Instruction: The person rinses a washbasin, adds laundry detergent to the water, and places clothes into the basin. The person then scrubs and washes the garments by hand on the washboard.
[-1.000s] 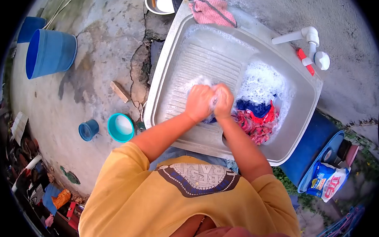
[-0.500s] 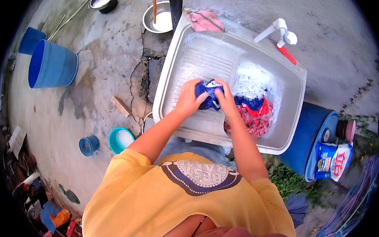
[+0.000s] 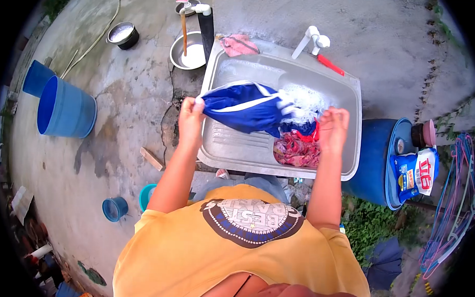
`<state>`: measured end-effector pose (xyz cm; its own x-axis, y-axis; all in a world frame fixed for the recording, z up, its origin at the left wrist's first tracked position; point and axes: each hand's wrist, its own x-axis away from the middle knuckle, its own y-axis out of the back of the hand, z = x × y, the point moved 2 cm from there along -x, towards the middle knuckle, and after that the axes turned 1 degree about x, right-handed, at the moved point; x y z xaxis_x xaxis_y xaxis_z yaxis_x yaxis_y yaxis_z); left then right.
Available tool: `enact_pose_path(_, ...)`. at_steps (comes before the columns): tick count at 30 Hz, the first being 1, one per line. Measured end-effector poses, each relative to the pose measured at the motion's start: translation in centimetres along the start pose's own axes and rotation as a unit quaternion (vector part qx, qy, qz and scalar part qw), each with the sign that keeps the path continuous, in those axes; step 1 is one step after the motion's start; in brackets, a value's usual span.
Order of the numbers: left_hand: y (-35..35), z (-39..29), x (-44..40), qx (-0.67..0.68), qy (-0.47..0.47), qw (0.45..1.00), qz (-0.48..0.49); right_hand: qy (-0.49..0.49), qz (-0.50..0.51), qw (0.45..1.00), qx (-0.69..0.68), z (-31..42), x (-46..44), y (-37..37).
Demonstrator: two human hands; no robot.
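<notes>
A wet blue garment with white stripes (image 3: pixel 244 108) is stretched out over the ribbed washboard side of the grey sink (image 3: pixel 278 168). My left hand (image 3: pixel 190 118) is closed on its left end, near the sink's left rim. The garment's right end is blurred and hangs free. To the right, my right hand (image 3: pixel 333 128) is held up over the basin with its fingers curled in, apart from the garment; nothing shows in it. Below, red patterned clothes (image 3: pixel 296 150) and a dark blue cloth (image 3: pixel 303 127) lie in the basin beside white suds (image 3: pixel 304 98).
A pink cloth (image 3: pixel 239 45) lies on the sink's back left corner. A white tap (image 3: pixel 312 41) with a red end stands behind the basin. At right, a blue barrel (image 3: pixel 373 158) bears a detergent bag (image 3: pixel 414 173). Blue buckets (image 3: pixel 71 108) stand far left.
The bunched blue garment has been spread out. My left hand has moved left with one end of it; my right hand has moved right, away from it. The view has shifted slightly.
</notes>
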<state>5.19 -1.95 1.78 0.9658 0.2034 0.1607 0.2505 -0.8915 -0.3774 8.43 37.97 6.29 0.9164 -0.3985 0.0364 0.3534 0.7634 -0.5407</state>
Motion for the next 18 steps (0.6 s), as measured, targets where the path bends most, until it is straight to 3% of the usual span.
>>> enact_pose_path(2, -0.4, -2.0, -0.5, 0.063, 0.032, 0.997, 0.007, 0.030, 0.054, 0.997, -0.036, 3.3, -1.5, 1.5)
enact_pose_path(6, -0.7, -1.4, -0.7, 0.041, 0.095, 0.994, 0.025, -0.018, 0.033, 0.984, 0.174, 2.3, -1.6, 1.0)
enact_pose_path(10, -1.8, -0.6, 1.7, 0.091, 0.124, 0.988, 0.008, -0.178, 0.185, 0.901, 0.350, -6.7, 1.0, 2.4)
enact_pose_path(12, -2.0, -0.4, 2.1, 0.104, 0.110, 0.988, 0.043, -0.201, 0.244, 0.865, 0.390, -10.9, 2.7, 2.0)
enact_pose_path(15, -3.5, -2.8, 3.3, 0.114, 0.083, 0.984, 0.110, -0.052, 0.259, 0.846, 0.463, -14.4, 4.4, -1.1)
enact_pose_path(18, -6.4, -6.4, 5.2, 0.139, 0.061, 0.980, 0.125, -0.012, 0.315, 0.786, 0.532, -15.4, 3.8, -2.5)
